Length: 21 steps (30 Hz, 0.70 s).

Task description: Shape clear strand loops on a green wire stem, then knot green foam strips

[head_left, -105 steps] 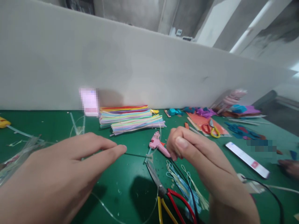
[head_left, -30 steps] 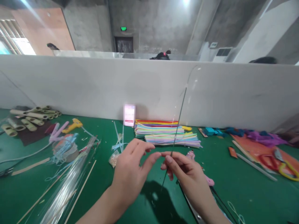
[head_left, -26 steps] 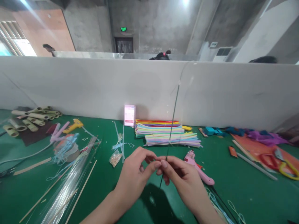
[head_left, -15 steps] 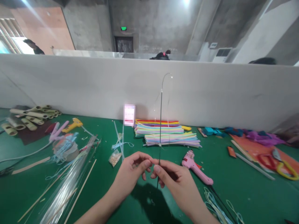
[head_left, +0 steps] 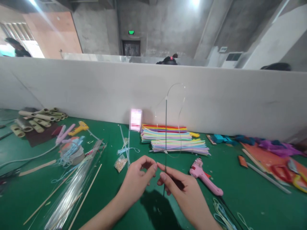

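My right hand [head_left: 178,188] pinches a thin dark wire rod [head_left: 165,127] and holds it upright over the green table [head_left: 235,185]. A clear plastic strip [head_left: 176,92] loops from the rod's top and is tied to it lower down. My left hand [head_left: 137,177] is closed in a pinch right beside the right fingertips, at the rod's lower part; what it grips is too fine to make out.
A pink glue gun [head_left: 203,177] lies right of my hands, a stack of pastel foam strips [head_left: 175,139] behind them. Clear cellophane sleeves and wooden sticks [head_left: 72,188] lie left, paper tubes [head_left: 35,118] far left, felt scraps and scissors [head_left: 283,159] right. A white partition [head_left: 96,86] backs the table.
The rod has swung from tilted right to upright, and the clear strip now arcs over its top. Both hands have drawn closer together and slightly lower.
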Each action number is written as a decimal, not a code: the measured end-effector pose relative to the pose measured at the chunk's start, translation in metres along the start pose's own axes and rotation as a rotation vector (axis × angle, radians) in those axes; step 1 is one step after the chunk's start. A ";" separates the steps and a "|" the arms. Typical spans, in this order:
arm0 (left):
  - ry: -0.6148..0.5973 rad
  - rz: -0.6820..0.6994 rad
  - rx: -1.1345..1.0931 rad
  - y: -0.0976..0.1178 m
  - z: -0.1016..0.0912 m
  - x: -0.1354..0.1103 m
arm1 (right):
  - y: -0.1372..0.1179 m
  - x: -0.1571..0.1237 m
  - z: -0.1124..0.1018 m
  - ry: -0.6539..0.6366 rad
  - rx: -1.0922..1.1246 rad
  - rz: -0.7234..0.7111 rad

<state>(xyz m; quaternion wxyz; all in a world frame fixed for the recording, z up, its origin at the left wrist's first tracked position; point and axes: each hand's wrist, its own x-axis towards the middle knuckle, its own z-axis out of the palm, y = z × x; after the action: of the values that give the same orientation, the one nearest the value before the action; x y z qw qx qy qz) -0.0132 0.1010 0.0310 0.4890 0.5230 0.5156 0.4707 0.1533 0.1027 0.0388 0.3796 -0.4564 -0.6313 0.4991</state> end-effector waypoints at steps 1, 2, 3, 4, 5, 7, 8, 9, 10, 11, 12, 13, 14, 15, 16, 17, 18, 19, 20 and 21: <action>-0.001 0.000 0.002 0.001 0.000 0.000 | 0.000 0.000 0.000 -0.002 -0.009 -0.004; -0.004 0.001 0.001 0.002 0.000 0.000 | 0.000 -0.001 0.000 -0.003 -0.016 -0.007; -0.005 0.003 -0.001 0.003 0.000 -0.001 | 0.000 -0.001 0.000 -0.004 -0.018 -0.008; -0.007 0.006 -0.004 0.004 0.000 -0.001 | 0.001 -0.001 0.000 -0.005 -0.016 -0.006; -0.009 0.009 -0.007 0.005 0.000 -0.001 | 0.001 -0.002 0.000 -0.007 -0.010 -0.001; -0.016 0.016 -0.010 0.005 0.000 -0.001 | 0.003 -0.002 0.000 -0.015 0.004 0.013; -0.017 0.019 -0.010 0.005 0.000 0.000 | 0.003 -0.002 0.000 -0.023 0.010 0.020; -0.019 0.020 -0.010 0.006 0.000 0.000 | 0.003 -0.002 0.000 -0.029 0.014 0.024; -0.020 0.020 -0.008 0.006 -0.001 0.000 | 0.003 -0.002 0.000 -0.036 0.017 0.026; -0.020 0.020 -0.006 0.006 -0.001 0.000 | 0.002 -0.002 0.000 -0.040 0.021 0.025; -0.021 0.020 -0.004 0.006 -0.002 0.000 | 0.001 -0.002 0.000 -0.041 0.026 0.025; -0.021 0.019 -0.003 0.006 -0.002 0.000 | 0.001 -0.002 0.000 -0.038 0.031 0.025; -0.022 0.019 -0.001 0.006 -0.002 0.000 | 0.000 -0.002 0.000 -0.031 0.036 0.026; -0.023 0.018 0.000 0.006 -0.003 0.000 | 0.000 -0.002 0.000 -0.027 0.042 0.029; -0.023 0.018 0.001 0.006 -0.003 0.000 | -0.001 -0.003 0.000 -0.024 0.046 0.034; -0.024 0.016 0.000 0.005 -0.003 0.000 | -0.001 -0.003 0.000 -0.023 0.050 0.038; -0.025 0.012 -0.001 0.005 -0.003 -0.001 | 0.000 -0.003 0.000 -0.025 0.055 0.041; -0.026 0.009 -0.004 0.004 -0.002 -0.001 | 0.001 -0.003 0.000 -0.029 0.060 0.044; -0.025 0.009 -0.008 0.003 -0.002 -0.001 | 0.001 -0.003 0.000 -0.032 0.064 0.046; -0.017 0.013 -0.012 0.001 -0.002 -0.001 | 0.002 -0.003 0.000 -0.032 0.066 0.045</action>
<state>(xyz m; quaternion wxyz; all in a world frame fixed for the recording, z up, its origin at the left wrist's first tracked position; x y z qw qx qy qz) -0.0151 0.1006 0.0325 0.4936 0.5272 0.5052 0.4724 0.1546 0.0996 0.0363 0.3732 -0.4496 -0.6100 0.5353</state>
